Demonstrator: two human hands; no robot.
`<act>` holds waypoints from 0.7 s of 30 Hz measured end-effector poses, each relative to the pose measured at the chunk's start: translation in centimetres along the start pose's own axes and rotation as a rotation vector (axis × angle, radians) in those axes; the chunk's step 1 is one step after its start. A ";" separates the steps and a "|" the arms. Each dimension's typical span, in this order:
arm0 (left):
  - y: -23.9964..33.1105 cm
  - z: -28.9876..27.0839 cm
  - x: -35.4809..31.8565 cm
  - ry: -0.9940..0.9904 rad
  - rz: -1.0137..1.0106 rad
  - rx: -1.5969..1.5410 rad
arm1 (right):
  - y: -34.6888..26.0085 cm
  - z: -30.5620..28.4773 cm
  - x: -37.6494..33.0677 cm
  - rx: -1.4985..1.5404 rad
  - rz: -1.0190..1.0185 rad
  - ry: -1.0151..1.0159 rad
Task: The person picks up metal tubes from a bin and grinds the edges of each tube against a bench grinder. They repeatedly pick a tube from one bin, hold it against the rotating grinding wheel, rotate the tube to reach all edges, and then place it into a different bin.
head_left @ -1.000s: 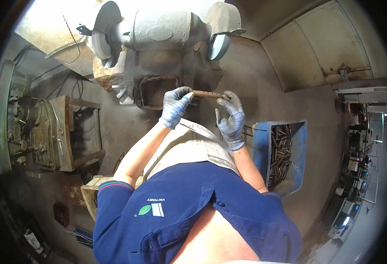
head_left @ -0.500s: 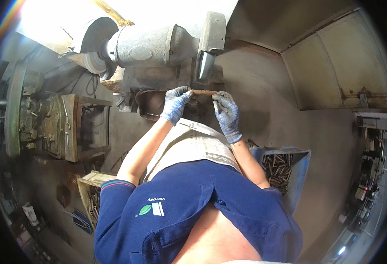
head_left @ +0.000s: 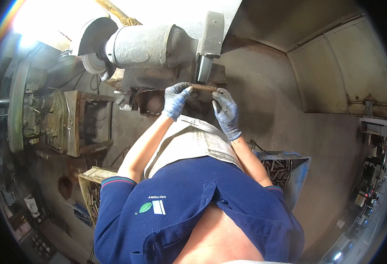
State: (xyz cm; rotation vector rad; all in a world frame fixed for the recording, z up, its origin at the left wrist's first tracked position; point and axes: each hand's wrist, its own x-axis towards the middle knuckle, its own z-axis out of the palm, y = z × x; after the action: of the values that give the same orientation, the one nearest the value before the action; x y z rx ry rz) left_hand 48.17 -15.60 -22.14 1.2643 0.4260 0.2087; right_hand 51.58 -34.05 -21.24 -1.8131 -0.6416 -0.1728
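In blue-grey work gloves, my left hand [head_left: 175,100] and my right hand [head_left: 225,112] pinch the two ends of a short brown metal rod [head_left: 204,87]. The rod lies crosswise, with several small dark marks or holes along its side. Just beyond it is the right wheel [head_left: 205,69] of a bench grinder [head_left: 143,46], half covered by a grey guard [head_left: 212,33]. The rod is at or very close to the wheel's lower edge; I cannot tell whether they touch. My fingers hide the rod's tips.
A second wheel [head_left: 93,64] sits at the grinder's left end. On the right stands a blue bin [head_left: 300,174] of metal rods; on the left, a wooden box [head_left: 87,178] holds similar pieces. A heavy machine [head_left: 55,119] stands farther left. A pale apron [head_left: 187,147] covers my lap.
Both hands have moved slightly away from me, carrying the rod closer to the right grinding wheel. The rod has turned, so its marked side now shows.
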 end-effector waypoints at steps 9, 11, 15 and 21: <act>-0.2 0.2 0.9 -0.049 -0.112 -0.098 | 1.7 0.7 -0.1 -0.161 -0.097 0.038; -0.9 0.2 1.3 -0.067 -0.128 -0.112 | 2.3 0.9 -0.4 -0.185 -0.086 0.050; -1.4 1.0 1.7 -0.041 -0.152 -0.113 | 2.0 0.8 -0.3 0.078 0.154 0.081; -2.2 1.4 2.5 -0.058 -0.155 -0.091 | 3.3 0.9 -0.1 0.136 0.203 0.140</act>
State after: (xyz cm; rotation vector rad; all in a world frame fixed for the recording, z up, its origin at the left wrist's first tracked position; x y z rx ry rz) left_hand 50.82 -16.48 -24.36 1.1399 0.4573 0.0587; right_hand 53.01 -33.93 -24.38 -1.7059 -0.3596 -0.1152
